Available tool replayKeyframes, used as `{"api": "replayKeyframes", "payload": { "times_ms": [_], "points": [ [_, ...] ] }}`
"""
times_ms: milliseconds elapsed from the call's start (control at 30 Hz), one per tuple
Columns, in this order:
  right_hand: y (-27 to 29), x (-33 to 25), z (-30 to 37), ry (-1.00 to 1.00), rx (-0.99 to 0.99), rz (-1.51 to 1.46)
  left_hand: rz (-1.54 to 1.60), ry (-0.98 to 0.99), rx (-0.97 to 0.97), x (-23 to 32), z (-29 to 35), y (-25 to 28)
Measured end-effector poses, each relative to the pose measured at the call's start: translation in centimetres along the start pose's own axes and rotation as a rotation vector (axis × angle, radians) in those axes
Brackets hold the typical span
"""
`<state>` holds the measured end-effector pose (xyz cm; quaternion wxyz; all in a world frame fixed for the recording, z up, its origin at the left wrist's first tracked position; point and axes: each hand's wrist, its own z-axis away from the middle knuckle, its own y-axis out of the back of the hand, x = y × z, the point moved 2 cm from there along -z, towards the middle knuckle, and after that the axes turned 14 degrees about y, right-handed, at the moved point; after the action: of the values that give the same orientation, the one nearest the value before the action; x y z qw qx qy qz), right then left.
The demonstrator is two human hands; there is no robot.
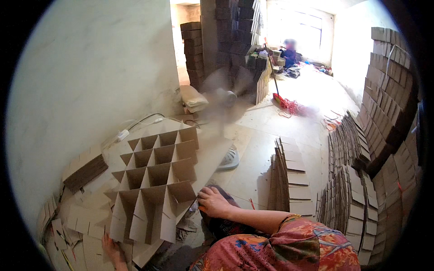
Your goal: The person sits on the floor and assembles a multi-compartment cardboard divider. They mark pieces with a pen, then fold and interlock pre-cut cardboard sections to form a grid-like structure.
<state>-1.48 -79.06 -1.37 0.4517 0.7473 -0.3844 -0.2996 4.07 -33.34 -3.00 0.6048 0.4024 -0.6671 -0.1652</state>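
An assembled cardboard divider grid (159, 169) stands on the low work table (212, 151), its slotted strips crossing to form several square cells. Beside the near left corner of the grid, my left hand (114, 253) is low over loose flat cardboard pieces, fingers extended; part of it is cut off by the lower edge. A slotted cardboard strip (86, 221) lies just left of that hand. My right hand (213, 202) rests on my knee by the table's right edge, fingers slightly apart, with nothing in it.
A stack of cardboard strips (86, 168) sits against the left wall. Behind the table a fan (226, 95) is blurred. Cardboard rows (296, 176) stand on the floor at right, with tall stacks (384, 99) beyond. Far back, a person (289, 55) sits near red strapping (291, 107).
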Motion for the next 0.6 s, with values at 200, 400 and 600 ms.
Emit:
{"api": "replayKeyframes", "payload": {
  "times_ms": [200,400,600],
  "points": [
    [0.1,4.9,0.2,-0.261,0.515,-0.309,0.874,0.183,-0.247,-3.5,-1.4,-2.5],
    [11.7,6.8,-7.7,-0.246,0.729,-0.63,0.392,0.198,-0.099,-2.6,-1.1,-1.7],
    [12.7,8.7,-10.2,-0.397,0.733,-1.014,0.242,0.228,-0.09,-2.5,-0.8,-1.9]
  ]
}}
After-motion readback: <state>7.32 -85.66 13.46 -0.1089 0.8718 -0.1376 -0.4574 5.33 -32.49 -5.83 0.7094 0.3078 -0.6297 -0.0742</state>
